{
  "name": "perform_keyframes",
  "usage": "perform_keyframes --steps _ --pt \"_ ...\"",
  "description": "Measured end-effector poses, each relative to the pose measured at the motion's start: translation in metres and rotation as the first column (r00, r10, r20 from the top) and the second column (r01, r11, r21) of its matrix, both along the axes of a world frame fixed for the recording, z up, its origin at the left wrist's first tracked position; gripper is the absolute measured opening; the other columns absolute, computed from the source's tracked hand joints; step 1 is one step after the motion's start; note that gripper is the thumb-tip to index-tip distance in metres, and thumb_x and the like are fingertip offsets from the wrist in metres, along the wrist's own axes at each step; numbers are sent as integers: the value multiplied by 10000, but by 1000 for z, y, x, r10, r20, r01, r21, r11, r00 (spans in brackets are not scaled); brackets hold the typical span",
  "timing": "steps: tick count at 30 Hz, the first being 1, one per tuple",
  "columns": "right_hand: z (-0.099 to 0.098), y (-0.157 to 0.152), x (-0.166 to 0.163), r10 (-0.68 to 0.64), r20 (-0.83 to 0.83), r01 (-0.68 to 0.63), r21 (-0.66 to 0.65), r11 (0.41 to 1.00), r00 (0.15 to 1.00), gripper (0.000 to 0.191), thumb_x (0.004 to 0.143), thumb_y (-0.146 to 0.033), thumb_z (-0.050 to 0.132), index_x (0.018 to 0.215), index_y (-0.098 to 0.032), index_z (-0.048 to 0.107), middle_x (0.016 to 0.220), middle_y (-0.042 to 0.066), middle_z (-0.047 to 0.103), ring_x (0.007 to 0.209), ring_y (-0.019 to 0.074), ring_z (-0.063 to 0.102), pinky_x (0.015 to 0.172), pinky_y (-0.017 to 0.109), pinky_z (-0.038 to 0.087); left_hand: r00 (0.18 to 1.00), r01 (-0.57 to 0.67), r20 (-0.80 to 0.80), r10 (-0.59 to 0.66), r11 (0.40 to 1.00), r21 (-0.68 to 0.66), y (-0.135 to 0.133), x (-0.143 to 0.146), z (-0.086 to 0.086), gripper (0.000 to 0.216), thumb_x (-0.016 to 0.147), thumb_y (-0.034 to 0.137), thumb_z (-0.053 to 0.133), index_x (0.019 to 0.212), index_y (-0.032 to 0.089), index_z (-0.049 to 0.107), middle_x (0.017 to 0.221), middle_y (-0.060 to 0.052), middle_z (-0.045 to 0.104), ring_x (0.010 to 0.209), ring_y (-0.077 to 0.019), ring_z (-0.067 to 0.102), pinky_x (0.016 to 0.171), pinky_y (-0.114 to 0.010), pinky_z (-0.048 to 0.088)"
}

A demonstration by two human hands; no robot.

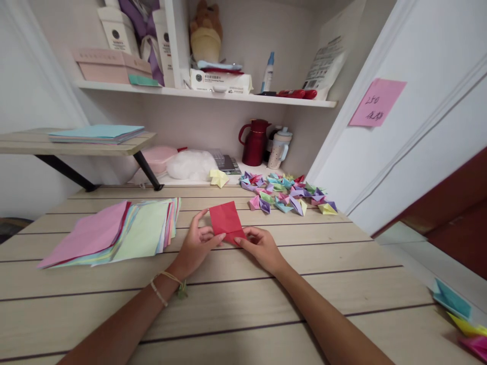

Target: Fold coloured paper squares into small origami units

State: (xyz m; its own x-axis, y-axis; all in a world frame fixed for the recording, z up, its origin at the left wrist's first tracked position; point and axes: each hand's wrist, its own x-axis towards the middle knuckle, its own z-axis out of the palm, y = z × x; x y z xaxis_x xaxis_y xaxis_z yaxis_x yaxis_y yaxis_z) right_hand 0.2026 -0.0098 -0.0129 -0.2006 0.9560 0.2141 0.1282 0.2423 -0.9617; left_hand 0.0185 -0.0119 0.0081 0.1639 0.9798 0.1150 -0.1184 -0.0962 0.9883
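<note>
Between my two hands is a small red sheet of origami paper point(225, 218), raised just over the slatted table and creased across its lower part. My left hand point(198, 242) grips its lower left edge, with the thumb on the front face and the index finger stretched up beside it. Thumb and fingers of my right hand point(261, 247) pinch the lower right corner. The fingers behind the paper are partly hidden. Left of my hands lie fanned stacks of coloured paper, a pink one point(91, 230) and a pale green one point(142, 230).
Many folded paper pieces point(283, 190) lie at the back right, and a yellow one point(218, 178) sits apart. A small raised shelf point(23, 144) holds blue sheets point(97, 132) at left. Behind stand a red jug point(255, 143) and a cup point(279, 149). More folded pieces point(452, 299) are at lower right.
</note>
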Motion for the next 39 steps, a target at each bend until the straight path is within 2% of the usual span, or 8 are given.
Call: perform_keyframes --steps 6,11,14,19,22,28,34,39 --pt "3 -1 -1 -18 62 9 136 991 998 218 721 -363 609 844 -189 660 813 34 612 640 133 529 554 238 434 974 163 -162 -161 987 2 1 -2 -3 233 752 341 559 810 126 629 645 -55 677 530 -131 581 559 -258 475" --pt "6 -5 0 -246 183 190 280 941 952 764 623 -278 690 1307 -227 354 751 -14 516 562 106 448 518 218 400 995 77 -70 -76 997 5 4 -4 -5 290 709 258 604 969 133 638 898 -85 704 813 -198 642 791 -341 487" --pt "6 -8 0 -204 248 135 266 954 947 878 643 -233 664 1377 -235 182 618 -64 485 492 96 425 497 199 379 997 83 4 -83 996 18 5 -4 -6 460 707 209 590 1159 147 533 1059 -88 656 967 -206 604 897 -383 441" --pt "6 -9 -1 -78 310 -25 316 948 948 529 705 -293 643 1214 -263 504 623 -21 565 516 111 462 535 219 400 996 81 34 -81 997 19 5 -2 -10 583 690 188 607 1246 137 441 1157 -106 600 1063 -205 555 948 -385 405" --pt "8 -8 -1 -101 211 23 341 940 972 284 722 -326 631 990 -239 664 753 37 621 615 141 524 571 243 427 996 81 23 -82 997 15 4 -2 -10 604 661 197 645 1232 135 459 1179 -112 584 1060 -208 557 950 -379 406" --pt "9 -4 -1 -220 -13 218 200 955 975 197 693 -363 652 751 -175 655 761 44 632 631 151 555 575 252 443 989 41 -145 -37 999 23 3 -6 -9 423 629 243 693 1035 150 622 1030 -77 671 941 -217 613 833 -327 480" --pt "8 -3 -1 -192 -52 198 127 972 980 221 640 -359 695 732 -169 628 800 39 639 652 147 553 569 242 430 977 40 -211 -23 996 78 3 -5 -8 204 710 287 621 861 152 647 805 -54 702 773 -176 641 726 -276 488" --pt "5 0 -1 -144 -147 147 8 989 979 281 636 -368 695 814 -164 619 679 15 626 604 135 554 552 235 432 993 56 -104 -50 997 60 2 -2 -5 412 726 277 605 1099 181 458 768 -29 671 682 -154 651 685 -280 484"
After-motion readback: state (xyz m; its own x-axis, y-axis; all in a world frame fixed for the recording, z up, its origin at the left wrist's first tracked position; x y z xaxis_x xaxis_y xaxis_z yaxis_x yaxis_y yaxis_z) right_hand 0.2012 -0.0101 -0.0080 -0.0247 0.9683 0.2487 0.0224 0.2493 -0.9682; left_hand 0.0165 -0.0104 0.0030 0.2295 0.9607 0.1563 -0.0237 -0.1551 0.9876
